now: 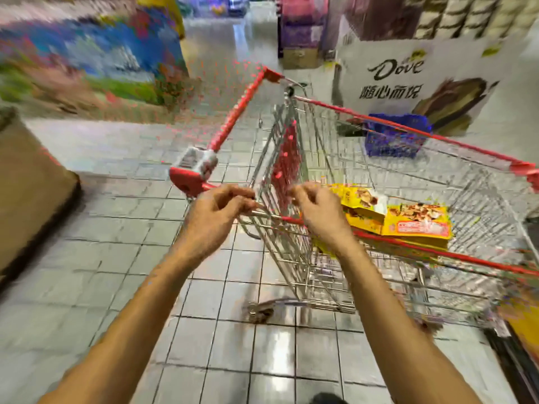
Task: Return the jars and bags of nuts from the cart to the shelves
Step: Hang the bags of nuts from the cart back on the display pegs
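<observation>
A wire shopping cart with red rim and red handle stands on the tiled floor, turned at an angle to me. Inside it lie yellow bags of nuts, stacked flat, with another yellow bag beside them. My left hand hovers at the cart's near corner, fingers loosely curled close to the wire, holding nothing I can see. Over the near rim is my right hand, also loosely curled and empty, just left of the bags. No jars are in view. The picture is blurred by motion.
A white Dove chocolate display stands behind the cart, with a blue basket at its foot. A brown cardboard box sits at the left and a colourful stack behind it. Something yellow shows at the lower right edge.
</observation>
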The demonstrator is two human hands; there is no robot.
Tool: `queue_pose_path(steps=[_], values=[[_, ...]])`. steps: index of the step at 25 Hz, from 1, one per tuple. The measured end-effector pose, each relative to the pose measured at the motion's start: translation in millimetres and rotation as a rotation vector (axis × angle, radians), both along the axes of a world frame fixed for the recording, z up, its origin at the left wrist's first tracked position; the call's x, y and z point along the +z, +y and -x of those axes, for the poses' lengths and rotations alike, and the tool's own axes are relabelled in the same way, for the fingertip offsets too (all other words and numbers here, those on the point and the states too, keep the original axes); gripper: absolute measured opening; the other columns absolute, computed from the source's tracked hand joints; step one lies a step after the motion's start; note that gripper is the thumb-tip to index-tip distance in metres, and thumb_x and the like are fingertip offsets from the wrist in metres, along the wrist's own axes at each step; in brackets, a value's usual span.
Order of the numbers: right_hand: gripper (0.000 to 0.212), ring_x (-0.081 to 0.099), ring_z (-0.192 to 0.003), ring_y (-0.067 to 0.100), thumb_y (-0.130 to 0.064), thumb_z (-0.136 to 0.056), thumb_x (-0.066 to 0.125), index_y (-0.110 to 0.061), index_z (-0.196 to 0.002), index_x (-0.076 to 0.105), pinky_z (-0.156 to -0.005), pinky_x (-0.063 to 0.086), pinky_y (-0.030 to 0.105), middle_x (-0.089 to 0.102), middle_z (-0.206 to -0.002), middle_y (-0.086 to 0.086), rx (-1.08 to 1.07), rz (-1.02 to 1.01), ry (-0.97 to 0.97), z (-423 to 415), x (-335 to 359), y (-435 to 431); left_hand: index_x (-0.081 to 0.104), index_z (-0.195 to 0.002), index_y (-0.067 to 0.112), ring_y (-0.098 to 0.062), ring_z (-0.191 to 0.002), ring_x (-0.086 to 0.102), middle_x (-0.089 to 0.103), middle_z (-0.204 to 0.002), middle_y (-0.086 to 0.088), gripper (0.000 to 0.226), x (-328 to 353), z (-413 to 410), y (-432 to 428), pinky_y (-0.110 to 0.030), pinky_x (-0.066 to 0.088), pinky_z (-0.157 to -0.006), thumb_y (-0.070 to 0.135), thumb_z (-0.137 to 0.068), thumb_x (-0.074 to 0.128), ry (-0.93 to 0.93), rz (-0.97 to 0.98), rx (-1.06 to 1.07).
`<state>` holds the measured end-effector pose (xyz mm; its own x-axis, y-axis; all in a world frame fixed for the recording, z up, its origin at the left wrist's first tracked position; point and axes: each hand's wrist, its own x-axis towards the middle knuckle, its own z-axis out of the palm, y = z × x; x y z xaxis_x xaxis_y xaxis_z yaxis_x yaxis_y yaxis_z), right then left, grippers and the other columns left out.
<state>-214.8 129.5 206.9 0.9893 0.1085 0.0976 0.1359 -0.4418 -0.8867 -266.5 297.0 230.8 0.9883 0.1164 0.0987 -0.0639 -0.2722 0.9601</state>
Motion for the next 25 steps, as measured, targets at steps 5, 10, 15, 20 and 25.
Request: queue_pose_path(steps=[5, 10, 15, 20, 25], values=[[0.033, 0.058, -0.085, 0.030, -0.024, -0.097, 0.041, -0.005, -0.087, 0.065, -0.069, 0.039, 0.034, 0.065, -0.091, 0.022, 0.031, 0.196, 0.041, -47, 33, 125, 0.065, -0.085, 0.018, 0.004, -0.062, 0.064, 0.070, -0.063, 0.014, 0.030, 24, -77, 121, -0.010, 0.050, -0.065, -0.001, -0.093, 0.044, -0.091, 0.018, 0.002], [0.042, 0.046, -0.069, 0.020, -0.031, -0.099, 0.036, -0.018, -0.059, 0.041, -0.053, 0.022, 0.034, 0.050, -0.074, 0.008, 0.079, 0.303, 0.212, -110, 28, 194, 0.065, -0.112, 0.001, -0.016, -0.091, 0.064, 0.070, -0.104, -0.014, 0.031, -1, -193, 165, -0.016, 0.044, -0.083, -0.005, -0.091, 0.043, -0.148, -0.364, -0.163], [0.035, 0.034, -0.049, 0.010, -0.031, -0.096, 0.042, -0.020, -0.064, 0.037, -0.042, 0.027, 0.021, 0.038, -0.057, -0.004, -0.072, 0.277, 0.338, -119, 33, 211, 0.063, -0.120, 0.008, -0.023, -0.121, 0.053, 0.060, -0.129, -0.010, 0.041, -14, -271, 172, -0.023, 0.032, -0.101, -0.006, -0.082, 0.053, -0.405, -0.726, -0.551], [0.042, 0.050, -0.065, 0.020, -0.043, -0.093, 0.048, -0.003, -0.093, 0.064, -0.052, 0.035, 0.023, 0.056, -0.078, 0.010, -0.284, 0.465, 0.403, -96, 34, 221, 0.068, -0.101, -0.004, -0.036, -0.093, 0.064, 0.067, -0.097, -0.022, 0.032, -19, -323, 166, -0.040, 0.046, -0.083, -0.011, -0.069, 0.064, -0.798, -0.877, -1.005], [0.040, 0.051, -0.070, 0.018, -0.044, -0.089, 0.051, -0.008, -0.082, 0.066, -0.061, 0.039, 0.030, 0.059, -0.074, 0.009, -0.624, 0.586, 0.555, -60, 41, 253, 0.067, -0.092, 0.003, -0.033, -0.086, 0.065, 0.067, -0.088, -0.018, 0.018, -20, -355, 158, -0.039, 0.047, -0.073, 0.010, -0.077, 0.070, -1.045, -0.923, -1.367]])
